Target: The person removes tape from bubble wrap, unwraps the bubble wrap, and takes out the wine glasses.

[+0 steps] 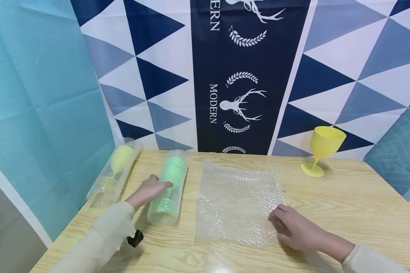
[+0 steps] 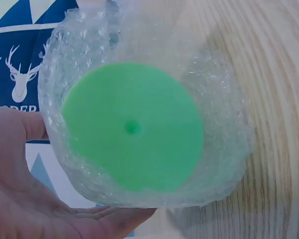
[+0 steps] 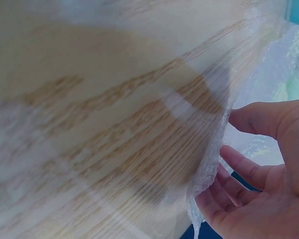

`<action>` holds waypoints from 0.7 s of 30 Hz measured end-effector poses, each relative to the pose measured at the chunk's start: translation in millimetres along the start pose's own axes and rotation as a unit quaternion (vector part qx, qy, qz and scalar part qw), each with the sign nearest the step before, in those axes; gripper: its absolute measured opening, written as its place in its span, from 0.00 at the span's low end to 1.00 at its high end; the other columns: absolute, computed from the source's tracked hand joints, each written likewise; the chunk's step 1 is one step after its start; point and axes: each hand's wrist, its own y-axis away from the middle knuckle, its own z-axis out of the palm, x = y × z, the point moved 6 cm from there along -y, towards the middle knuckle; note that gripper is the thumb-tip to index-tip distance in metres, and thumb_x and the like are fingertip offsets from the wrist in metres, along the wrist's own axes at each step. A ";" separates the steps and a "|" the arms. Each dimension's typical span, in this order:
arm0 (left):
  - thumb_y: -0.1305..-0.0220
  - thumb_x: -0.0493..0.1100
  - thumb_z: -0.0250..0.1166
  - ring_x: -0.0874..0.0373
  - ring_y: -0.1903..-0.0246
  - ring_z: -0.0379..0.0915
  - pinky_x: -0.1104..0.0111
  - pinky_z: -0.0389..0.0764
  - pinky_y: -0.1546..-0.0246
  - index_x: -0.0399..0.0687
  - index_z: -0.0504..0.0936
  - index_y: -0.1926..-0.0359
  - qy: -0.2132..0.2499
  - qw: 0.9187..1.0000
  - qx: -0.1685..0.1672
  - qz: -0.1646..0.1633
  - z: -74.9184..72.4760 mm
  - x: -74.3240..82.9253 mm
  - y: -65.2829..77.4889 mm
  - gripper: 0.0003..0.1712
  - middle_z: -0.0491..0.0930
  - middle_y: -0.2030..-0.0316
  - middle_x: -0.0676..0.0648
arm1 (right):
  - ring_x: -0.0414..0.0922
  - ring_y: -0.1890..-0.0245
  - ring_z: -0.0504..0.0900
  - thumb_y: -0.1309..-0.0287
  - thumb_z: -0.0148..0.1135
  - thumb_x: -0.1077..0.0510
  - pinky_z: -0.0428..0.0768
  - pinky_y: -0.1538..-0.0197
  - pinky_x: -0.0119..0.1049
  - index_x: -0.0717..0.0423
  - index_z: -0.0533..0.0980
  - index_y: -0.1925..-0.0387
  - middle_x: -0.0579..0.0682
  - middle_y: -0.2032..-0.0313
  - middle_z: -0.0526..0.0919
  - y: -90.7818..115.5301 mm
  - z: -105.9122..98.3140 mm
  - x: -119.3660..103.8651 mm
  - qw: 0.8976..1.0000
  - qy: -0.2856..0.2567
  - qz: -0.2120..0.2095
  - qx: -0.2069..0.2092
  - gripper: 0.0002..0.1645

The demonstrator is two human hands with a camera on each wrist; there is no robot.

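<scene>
On the pale wood-grained bench [image 1: 362,212], the right edge of a flat, clear bubble-wrap sheet [image 1: 237,204] is touched by the right hand [image 1: 294,229], thumb and forefinger parted. Left of the sheet, a green goblet [image 1: 174,168] rolled in bubble wrap is gripped by the left hand [image 1: 151,192]. Beyond, a bubble-wrapped yellow goblet [image 1: 121,159] is laid at left; an upright yellow goblet [image 1: 324,143] is seen at right.

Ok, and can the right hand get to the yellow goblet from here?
Probably yes. The right hand touches the right edge of the bubble wrap sheet, and the yellow goblet stands farther back, with only bare tabletop showing between them. It would likely have to leave the sheet and stretch forward.
</scene>
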 end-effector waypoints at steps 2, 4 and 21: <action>0.35 0.62 0.53 0.30 0.32 0.53 0.42 0.65 0.36 0.28 0.44 0.28 0.012 1.000 -0.010 -0.007 0.1 -1.2 -1.9 0.52 0.50 0.30 0.26 | 0.40 0.60 0.76 0.54 0.73 0.57 0.80 0.57 0.35 0.53 0.75 0.55 0.42 0.59 0.75 0.3 0.1 0.0 1.000 -0.001 0.001 -0.001 0.22; 0.36 0.62 0.54 0.31 0.32 0.52 0.42 0.64 0.35 0.28 0.43 0.28 0.025 0.999 -0.022 -0.008 0.8 -2.4 -4.0 0.53 0.49 0.29 0.27 | 0.40 0.60 0.76 0.54 0.73 0.57 0.79 0.57 0.35 0.52 0.75 0.55 0.42 0.59 0.75 0.1 0.0 -0.2 1.000 0.001 -0.001 0.002 0.22; 0.36 0.47 0.57 0.50 0.46 0.75 0.60 0.78 0.45 0.32 0.58 0.32 0.232 0.963 -0.135 -0.007 15.1 12.3 -6.1 0.37 0.63 0.35 0.34 | 0.38 0.59 0.75 0.53 0.72 0.57 0.79 0.58 0.34 0.52 0.75 0.55 0.42 0.59 0.75 -0.7 -1.1 -1.5 1.000 -0.010 0.006 -0.008 0.22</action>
